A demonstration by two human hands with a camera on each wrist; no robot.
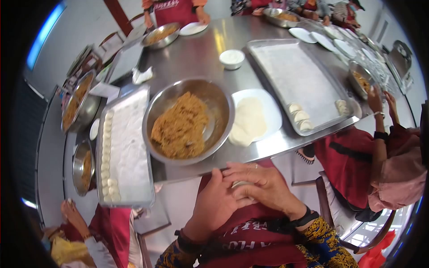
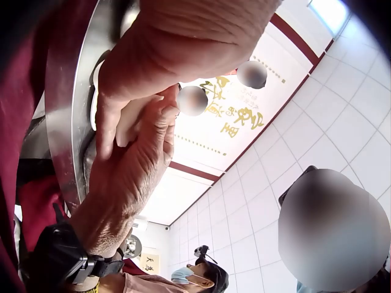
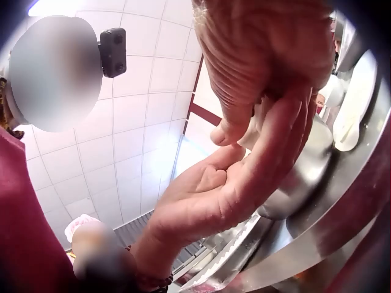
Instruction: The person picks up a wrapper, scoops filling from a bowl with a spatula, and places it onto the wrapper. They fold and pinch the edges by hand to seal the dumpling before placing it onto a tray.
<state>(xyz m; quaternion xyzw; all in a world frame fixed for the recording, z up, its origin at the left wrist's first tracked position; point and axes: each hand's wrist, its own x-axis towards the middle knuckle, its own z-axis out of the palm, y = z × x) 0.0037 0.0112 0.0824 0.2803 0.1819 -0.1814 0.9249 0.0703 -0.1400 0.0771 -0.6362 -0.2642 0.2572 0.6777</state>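
Grip: left hand (image 1: 215, 203) and right hand (image 1: 263, 185) both curl round one small pale piece of dough (image 1: 242, 191), hold narrow. Right hand lies over the left; its thumb presses the dough from above.

Hidden: most left fingertips, covered by the right hand in the head view. Dough shows only as slivers between fingers; its full outline and any filling inside cannot be made out. Both wrist views are largely blocked by the hands themselves.

Position: hands and dough sit above the maroon apron (image 1: 239, 241), off the near edge of the steel bench (image 1: 272, 149).

On the bench, just beyond the hands: steel bowl (image 1: 220, 102) with orange-brown filling (image 1: 183, 125). Right of it, white plate (image 1: 271, 107) with overlapping dough rounds (image 1: 250, 118); these reach past the plate's near left rim. Left tray (image 1: 127, 147) is floured, a row of shaped pieces (image 1: 106, 152) along its left side. Right tray (image 1: 295, 67) has shaped pieces (image 1: 300, 117) at its near end.

Room: narrow gap between plate and right tray; bare steel around the small white bowl (image 1: 232, 62), farther off. Near edge of the bench runs clear between the trays.
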